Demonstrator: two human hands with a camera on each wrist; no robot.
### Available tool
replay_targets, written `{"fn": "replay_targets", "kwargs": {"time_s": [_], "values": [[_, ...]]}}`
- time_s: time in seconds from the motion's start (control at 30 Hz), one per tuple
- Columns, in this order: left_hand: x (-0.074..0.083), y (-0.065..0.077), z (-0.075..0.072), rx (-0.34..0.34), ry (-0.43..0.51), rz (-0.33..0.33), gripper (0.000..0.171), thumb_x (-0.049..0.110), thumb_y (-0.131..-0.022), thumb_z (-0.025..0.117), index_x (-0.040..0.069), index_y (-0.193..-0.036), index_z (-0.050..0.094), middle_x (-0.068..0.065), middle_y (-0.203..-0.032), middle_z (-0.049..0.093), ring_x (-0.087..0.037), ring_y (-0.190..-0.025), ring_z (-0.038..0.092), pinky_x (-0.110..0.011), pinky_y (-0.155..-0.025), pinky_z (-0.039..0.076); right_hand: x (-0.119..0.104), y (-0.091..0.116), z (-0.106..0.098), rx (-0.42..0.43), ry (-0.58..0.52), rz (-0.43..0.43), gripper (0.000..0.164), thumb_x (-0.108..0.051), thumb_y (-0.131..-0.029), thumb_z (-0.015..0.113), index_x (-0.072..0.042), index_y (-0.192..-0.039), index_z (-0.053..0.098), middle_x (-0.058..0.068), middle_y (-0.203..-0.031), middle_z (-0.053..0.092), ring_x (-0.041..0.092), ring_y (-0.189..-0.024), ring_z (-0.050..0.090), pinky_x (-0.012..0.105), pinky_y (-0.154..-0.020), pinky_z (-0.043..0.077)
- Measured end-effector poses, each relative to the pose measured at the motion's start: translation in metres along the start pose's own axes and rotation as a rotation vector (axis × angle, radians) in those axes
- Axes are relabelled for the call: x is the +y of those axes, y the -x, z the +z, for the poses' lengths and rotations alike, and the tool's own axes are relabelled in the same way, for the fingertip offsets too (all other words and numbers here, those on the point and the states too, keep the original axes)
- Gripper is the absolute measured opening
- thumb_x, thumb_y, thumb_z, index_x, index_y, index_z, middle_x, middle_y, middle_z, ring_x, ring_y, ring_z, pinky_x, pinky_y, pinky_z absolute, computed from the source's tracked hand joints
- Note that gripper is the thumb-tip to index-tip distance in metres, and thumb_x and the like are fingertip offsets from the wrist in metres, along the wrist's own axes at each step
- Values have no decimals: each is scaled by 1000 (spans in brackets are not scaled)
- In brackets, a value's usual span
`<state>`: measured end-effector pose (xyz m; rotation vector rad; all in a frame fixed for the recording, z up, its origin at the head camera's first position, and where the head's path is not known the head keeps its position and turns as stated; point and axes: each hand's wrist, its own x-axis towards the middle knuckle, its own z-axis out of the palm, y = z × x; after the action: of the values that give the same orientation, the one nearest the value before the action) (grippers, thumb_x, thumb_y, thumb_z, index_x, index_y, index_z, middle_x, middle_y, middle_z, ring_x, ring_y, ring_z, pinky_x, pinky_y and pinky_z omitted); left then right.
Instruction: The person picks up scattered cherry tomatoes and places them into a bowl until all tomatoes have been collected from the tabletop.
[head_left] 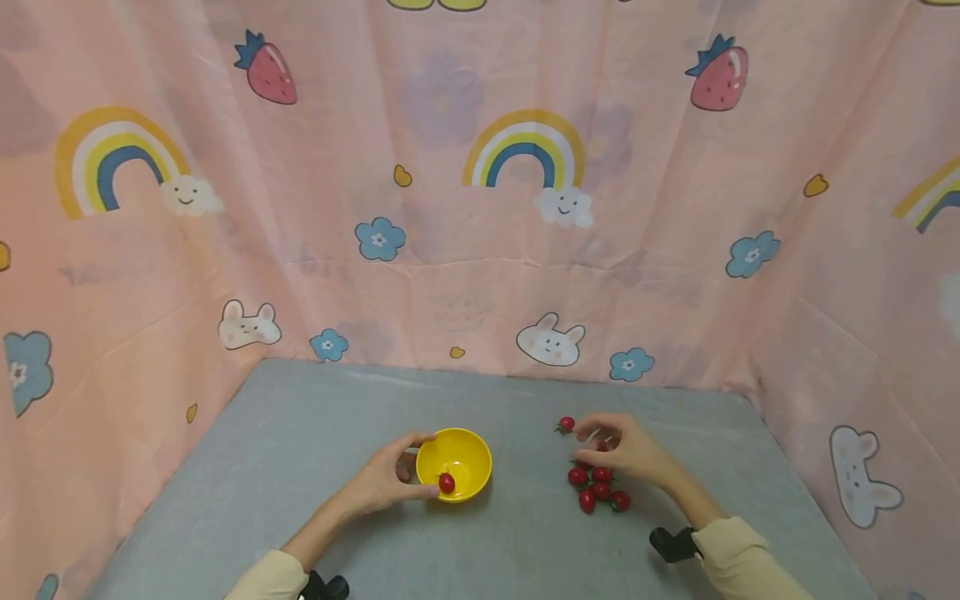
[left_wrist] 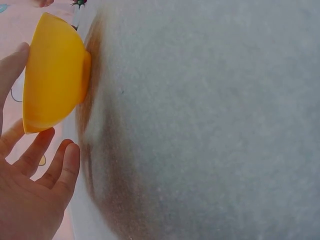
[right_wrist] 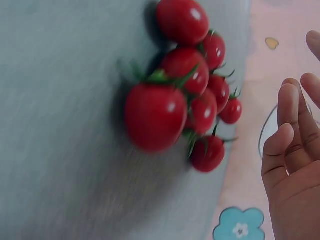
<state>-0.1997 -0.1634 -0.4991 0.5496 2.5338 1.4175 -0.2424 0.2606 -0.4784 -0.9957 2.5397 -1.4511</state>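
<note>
My left hand [head_left: 381, 478] holds a small yellow bowl [head_left: 471, 457] at its left side, thumb at the near rim and fingers at the far rim. One red cherry tomato [head_left: 447, 482] lies inside. In the left wrist view the bowl [left_wrist: 55, 75] stands on its foot on the table. Over a cluster of cherry tomatoes [head_left: 601, 492] hovers my right hand [head_left: 628, 450], fingers loosely bent, partly hiding the farthest ones. The right wrist view shows nothing in that hand [right_wrist: 300, 155], with the tomatoes [right_wrist: 156, 117] beside it, green stems on several.
A lone cherry tomato [head_left: 567, 424] sits just beyond the cluster, near the right fingertips. The grey tabletop [head_left: 300, 433] is bordered at the back and sides by a pink printed curtain [head_left: 450, 292]. Black wrist mounts [head_left: 672, 545] sit at both cuffs.
</note>
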Motion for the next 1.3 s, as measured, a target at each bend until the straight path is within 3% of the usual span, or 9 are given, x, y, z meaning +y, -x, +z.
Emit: {"fn": "replay_targets", "kwargs": {"time_s": [0.33,0.7,0.83,1.0,1.3], "values": [[-2,0,0,-2,-11,11,73,30,-83,87,12,-145,52,-13,-141,53,-27,-110,61,-37,-86,55,10,26,-15,15,18,27,33,-9,-89,80,4,-116,67,19,-101,67,21,-79,64,28,-62,51],[-1,-1,0,-6,-17,14,70,28,-84,86,12,-144,53,-13,-141,53,-27,-110,61,-37,-86,55,13,59,-26,14,21,135,44,-11,-88,81,3,-125,63,17,-109,66,26,-87,65,30,-63,52],[-1,0,1,-8,-13,20,68,28,-85,86,11,-143,53,-13,-140,54,-27,-109,61,-36,-85,55,12,69,-24,14,44,216,54,-19,-86,84,0,-130,61,16,-117,65,31,-92,63,30,-65,52],[1,0,0,-5,-12,9,69,28,-84,86,12,-142,54,-13,-140,54,-29,-110,60,-38,-87,55,13,79,-16,30,121,310,61,-30,-83,87,-5,-132,61,12,-123,64,26,-95,60,29,-68,51],[1,0,1,0,-6,21,69,28,-84,87,11,-142,54,-14,-140,54,-30,-110,61,-42,-88,55,13,80,-1,24,139,335,56,-32,-80,89,-5,-123,66,5,-112,66,17,-87,61,29,-74,50]]}}
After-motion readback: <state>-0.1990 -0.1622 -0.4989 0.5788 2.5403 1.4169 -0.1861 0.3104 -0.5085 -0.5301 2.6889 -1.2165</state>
